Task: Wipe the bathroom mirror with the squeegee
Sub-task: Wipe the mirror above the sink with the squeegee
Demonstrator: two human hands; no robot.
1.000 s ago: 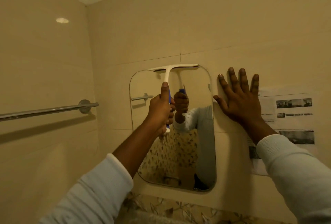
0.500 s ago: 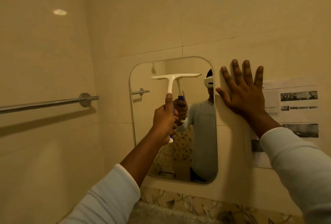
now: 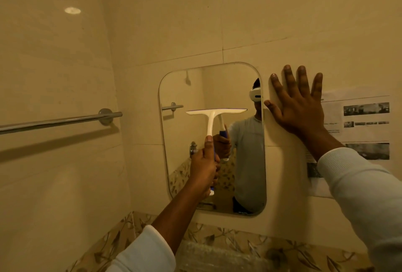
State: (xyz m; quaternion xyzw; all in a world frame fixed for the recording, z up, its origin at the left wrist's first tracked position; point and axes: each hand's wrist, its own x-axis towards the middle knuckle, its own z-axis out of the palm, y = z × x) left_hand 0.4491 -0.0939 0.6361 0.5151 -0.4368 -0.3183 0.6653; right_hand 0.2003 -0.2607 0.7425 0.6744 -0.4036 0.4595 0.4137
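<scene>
- Left sleeve point(image 3: 148, 252), pale, at bottom edge; bare forearm reaches up toward the glass.
- Left hand point(image 3: 203, 167): fingers wrapped round the blue-and-white handle of the squeegee point(image 3: 212, 119), thumb laid straight up the white stem.
- Squeegee: T-shape, handle upright, blade level and against the mirror point(image 3: 217, 88) at roughly mid-height, spanning most of the glass width.
- Change: 1.0 s ago the blade sat at the mirror's top edge; 0.5 s ago in the upper third; now lower again. Grip unchanged.
- Mirror: rounded rectangle, fixed to the tiled wall; reflects the holding hand, the handle and a pale-topped torso.
- Right hand point(image 3: 298, 106): palm flat on the wall just right of the mirror, fingers straight and spread wide, holding nothing; thumb tip at the mirror's edge. Same spot as in both earlier frames.
- Printed paper sheet point(image 3: 365, 123) on the wall, partly under the right wrist.
- Towel bar point(image 3: 61, 121) on the left wall, well apart from the mirror.
- Floral tile border point(image 3: 228, 241) below the mirror.
</scene>
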